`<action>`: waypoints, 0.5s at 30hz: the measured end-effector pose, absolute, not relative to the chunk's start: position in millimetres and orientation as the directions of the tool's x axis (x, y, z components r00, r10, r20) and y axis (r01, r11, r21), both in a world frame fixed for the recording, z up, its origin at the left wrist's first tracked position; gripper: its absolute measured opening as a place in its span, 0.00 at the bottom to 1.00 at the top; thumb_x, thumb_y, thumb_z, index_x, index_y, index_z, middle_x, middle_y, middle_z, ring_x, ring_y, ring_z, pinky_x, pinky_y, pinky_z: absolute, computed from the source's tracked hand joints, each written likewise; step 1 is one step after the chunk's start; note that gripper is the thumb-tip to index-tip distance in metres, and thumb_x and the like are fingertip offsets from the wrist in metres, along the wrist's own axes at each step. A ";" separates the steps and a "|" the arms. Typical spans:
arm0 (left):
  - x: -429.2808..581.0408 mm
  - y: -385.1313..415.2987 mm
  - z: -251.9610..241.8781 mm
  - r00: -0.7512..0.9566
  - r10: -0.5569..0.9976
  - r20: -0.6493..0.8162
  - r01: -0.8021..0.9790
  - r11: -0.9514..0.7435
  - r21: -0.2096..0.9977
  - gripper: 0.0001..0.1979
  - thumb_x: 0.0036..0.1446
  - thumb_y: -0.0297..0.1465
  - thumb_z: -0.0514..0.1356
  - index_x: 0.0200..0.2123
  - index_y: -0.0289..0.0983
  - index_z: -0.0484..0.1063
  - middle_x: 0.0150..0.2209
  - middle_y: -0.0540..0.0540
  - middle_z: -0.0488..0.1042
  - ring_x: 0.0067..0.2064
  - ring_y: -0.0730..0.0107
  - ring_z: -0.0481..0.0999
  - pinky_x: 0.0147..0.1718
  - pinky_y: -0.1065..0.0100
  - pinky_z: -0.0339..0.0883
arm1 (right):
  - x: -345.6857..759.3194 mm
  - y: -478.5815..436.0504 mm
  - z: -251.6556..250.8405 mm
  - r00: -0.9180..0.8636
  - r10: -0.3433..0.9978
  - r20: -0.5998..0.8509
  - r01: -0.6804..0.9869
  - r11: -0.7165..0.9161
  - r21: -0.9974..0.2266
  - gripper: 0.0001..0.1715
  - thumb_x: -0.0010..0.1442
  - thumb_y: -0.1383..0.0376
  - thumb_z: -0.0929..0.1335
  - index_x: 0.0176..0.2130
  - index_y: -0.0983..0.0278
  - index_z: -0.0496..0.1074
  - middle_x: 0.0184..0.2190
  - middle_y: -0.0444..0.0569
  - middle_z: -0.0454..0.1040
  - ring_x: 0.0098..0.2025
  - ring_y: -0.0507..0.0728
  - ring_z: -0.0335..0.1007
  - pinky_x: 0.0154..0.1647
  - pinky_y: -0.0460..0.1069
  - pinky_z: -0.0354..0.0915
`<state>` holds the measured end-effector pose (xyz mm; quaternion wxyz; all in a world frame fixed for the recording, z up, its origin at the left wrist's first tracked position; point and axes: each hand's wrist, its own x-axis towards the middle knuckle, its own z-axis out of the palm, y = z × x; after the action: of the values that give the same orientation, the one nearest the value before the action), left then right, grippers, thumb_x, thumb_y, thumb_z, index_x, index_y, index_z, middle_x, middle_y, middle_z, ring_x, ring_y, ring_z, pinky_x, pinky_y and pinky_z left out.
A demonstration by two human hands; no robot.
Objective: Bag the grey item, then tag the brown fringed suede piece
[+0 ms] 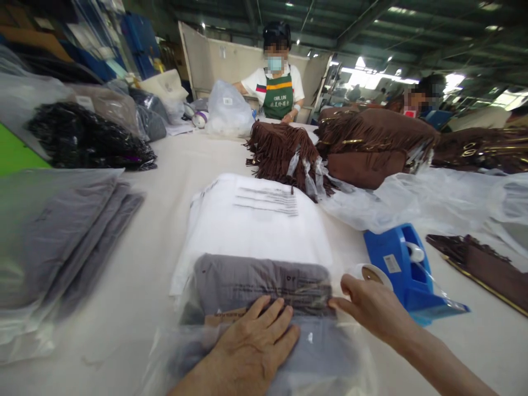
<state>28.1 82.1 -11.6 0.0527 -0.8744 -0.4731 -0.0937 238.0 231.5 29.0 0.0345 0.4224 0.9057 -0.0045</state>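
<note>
My left hand [258, 346] lies flat, fingers stretched out, on a clear plastic bag [325, 335] with a folded grey item [259, 275] inside. Black print runs across the bag, and a brown strip [223, 319] shows partly beneath my left fingers. At the bag's right edge is my right hand [371, 302], its fingers curled and the thumb tip against the bag's side. Whatever those fingers hold, if anything, is hidden. Directly beyond the bag lies a stack of white bags [264, 220] with lines of print. A blue tape dispenser [400, 275] stands just past my right hand.
Grey bagged items [78, 236] are stacked on the left, below a black plastic bundle [91, 135]. Brown fringed bags [371, 137] and loose clear plastic [429, 198] cover the back right. A co-worker in a green apron [279, 96] is across the table [157, 220].
</note>
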 end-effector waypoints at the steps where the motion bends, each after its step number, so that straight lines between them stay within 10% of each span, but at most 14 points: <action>1: 27.7 81.7 -11.6 0.531 0.819 0.218 0.839 -0.545 0.002 0.19 0.62 0.34 0.47 0.54 0.37 0.61 0.56 0.43 0.64 0.55 0.58 0.63 0.53 0.57 0.50 | 241.7 222.9 27.4 -0.688 0.722 0.076 0.725 0.689 0.019 0.11 0.56 0.59 0.66 0.26 0.63 0.69 0.20 0.46 0.71 0.25 0.56 0.68 0.23 0.47 0.58; 7: 34.7 83.2 -16.7 0.498 0.826 0.263 0.846 -0.529 0.062 0.19 0.61 0.33 0.48 0.54 0.35 0.60 0.55 0.43 0.65 0.55 0.57 0.63 0.54 0.55 0.52 | 237.9 155.7 -22.3 -0.847 0.205 0.491 0.395 0.861 0.321 0.21 0.61 0.58 0.58 0.45 0.68 0.69 0.43 0.60 0.73 0.46 0.61 0.69 0.44 0.53 0.63; 11: 21.7 83.0 6.9 0.434 0.868 0.242 0.833 -0.489 0.260 0.17 0.60 0.31 0.50 0.52 0.36 0.62 0.51 0.44 0.70 0.54 0.64 0.65 0.53 0.62 0.58 | 238.1 149.1 -56.5 -0.869 0.190 0.456 0.396 0.820 0.413 0.27 0.59 0.54 0.58 0.47 0.69 0.68 0.47 0.63 0.71 0.47 0.65 0.68 0.45 0.58 0.61; 15: -20.2 52.4 44.0 0.006 0.960 0.280 0.885 -0.136 0.446 0.20 0.58 0.33 0.54 0.54 0.36 0.62 0.53 0.42 0.68 0.57 0.62 0.61 0.56 0.60 0.55 | 246.6 155.8 -64.8 -0.896 0.179 0.405 0.336 0.872 0.356 0.23 0.59 0.55 0.58 0.49 0.60 0.68 0.51 0.53 0.69 0.53 0.63 0.63 0.49 0.58 0.59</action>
<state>-20.2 52.4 44.0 -0.0709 -0.7057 -0.6536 -0.2644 246.6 155.8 -64.8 -0.1829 0.1355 0.9501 0.2135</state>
